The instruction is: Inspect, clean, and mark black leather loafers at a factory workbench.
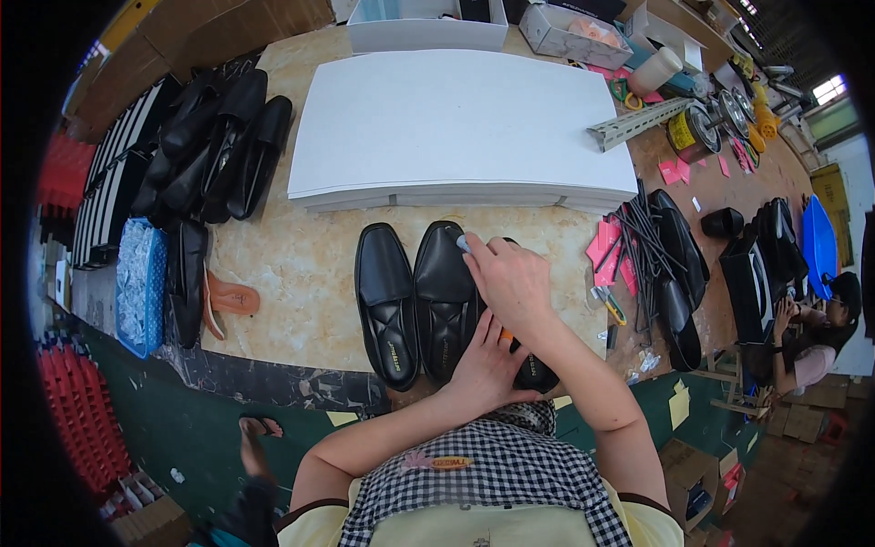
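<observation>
Three black loafers stand side by side on the tabletop, toes pointing away from me: one loafer (386, 301) at left, another loafer (440, 301) in the middle, and a third loafer (536, 376) mostly hidden beneath my hands. Between the fingertips of my right hand (512, 281) is a small pale grey-blue wad (463, 243), at the toe of the middle loafer. My left hand (485, 367) crosses below it, fingers stretched out over the loafers at right. An orange band (507, 335) shows at one of its fingers.
A tall stack of white sheets (456, 128) lies just beyond the loafers. More black shoes (228, 137) and a blue basket (141, 287) are at left. Black rods (643, 251), pink scraps and a can (693, 132) lie at right. Another person (816, 337) sits far right.
</observation>
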`<action>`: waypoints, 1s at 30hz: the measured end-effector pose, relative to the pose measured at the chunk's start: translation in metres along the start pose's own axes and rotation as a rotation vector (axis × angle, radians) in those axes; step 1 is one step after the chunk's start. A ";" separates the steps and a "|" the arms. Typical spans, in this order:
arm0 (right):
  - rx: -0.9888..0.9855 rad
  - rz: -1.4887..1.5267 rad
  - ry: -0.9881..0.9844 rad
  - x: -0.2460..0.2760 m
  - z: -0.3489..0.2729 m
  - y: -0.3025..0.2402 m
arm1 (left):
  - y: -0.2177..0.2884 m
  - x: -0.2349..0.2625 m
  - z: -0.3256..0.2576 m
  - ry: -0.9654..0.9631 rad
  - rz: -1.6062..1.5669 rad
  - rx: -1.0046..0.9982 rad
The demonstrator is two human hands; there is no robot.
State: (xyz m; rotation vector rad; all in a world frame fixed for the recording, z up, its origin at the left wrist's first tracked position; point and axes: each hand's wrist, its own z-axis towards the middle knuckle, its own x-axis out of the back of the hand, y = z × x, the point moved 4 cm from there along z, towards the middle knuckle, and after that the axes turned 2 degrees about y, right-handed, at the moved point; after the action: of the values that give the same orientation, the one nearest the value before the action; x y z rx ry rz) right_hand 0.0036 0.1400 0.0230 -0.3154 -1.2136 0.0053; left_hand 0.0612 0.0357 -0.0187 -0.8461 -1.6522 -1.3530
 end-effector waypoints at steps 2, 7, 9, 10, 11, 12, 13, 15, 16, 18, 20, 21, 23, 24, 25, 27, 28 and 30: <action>0.019 -0.022 -0.013 0.002 -0.003 -0.002 | -0.002 -0.001 -0.001 0.040 0.003 -0.001; 0.037 -0.078 0.019 0.003 0.003 -0.003 | 0.000 -0.002 0.000 0.065 -0.003 0.001; 0.019 -0.074 0.019 -0.002 0.006 -0.005 | 0.001 0.000 0.002 0.008 -0.007 0.002; 0.006 -0.069 0.017 -0.002 0.005 -0.004 | 0.002 0.001 0.004 -0.004 -0.008 -0.004; 0.005 -0.067 0.015 0.001 0.003 -0.001 | 0.001 0.000 0.003 -0.017 -0.010 0.001; -0.033 -0.083 -0.048 0.009 0.000 0.008 | 0.000 0.000 0.002 -0.017 -0.011 0.005; -0.072 -0.100 -0.111 0.017 -0.005 0.019 | -0.001 0.001 0.000 0.011 0.004 0.018; -0.140 -0.029 -0.007 0.045 -0.026 0.050 | -0.001 0.006 -0.001 0.010 0.009 0.042; -0.216 -0.005 0.053 0.059 -0.043 0.068 | -0.003 0.008 -0.005 0.011 0.007 0.043; -0.400 -0.058 0.095 0.081 -0.084 0.109 | -0.011 0.028 -0.022 0.286 -0.147 -0.077; -0.690 -0.212 0.015 0.084 -0.146 0.162 | -0.033 0.087 -0.046 0.385 -0.108 0.123; -0.607 -0.320 0.050 0.079 -0.173 0.181 | -0.060 0.091 -0.067 0.573 -0.201 0.225; -0.534 -0.424 0.073 0.073 -0.190 0.183 | -0.108 0.085 -0.110 0.818 0.004 0.684; -0.521 -0.315 0.158 0.073 -0.178 0.162 | -0.130 0.066 -0.128 0.739 -0.337 0.794; -0.507 -0.208 0.244 0.074 -0.167 0.138 | -0.142 0.042 -0.141 0.644 -0.680 0.890; -0.709 0.518 -0.008 0.048 -0.163 0.103 | -0.127 0.005 -0.147 0.639 -0.860 0.767; -0.687 0.650 -0.063 0.036 -0.159 0.083 | -0.114 -0.001 -0.139 0.641 -0.939 0.745; -0.669 0.779 -0.116 0.024 -0.161 0.075 | -0.106 0.001 -0.120 0.553 -0.973 0.727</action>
State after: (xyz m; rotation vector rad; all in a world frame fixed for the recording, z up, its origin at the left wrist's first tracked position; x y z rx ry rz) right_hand 0.1728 0.1781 -0.0237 -1.3742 -1.1119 0.2995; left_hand -0.0113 -0.1027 -0.0526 0.7944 -1.9144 -1.2159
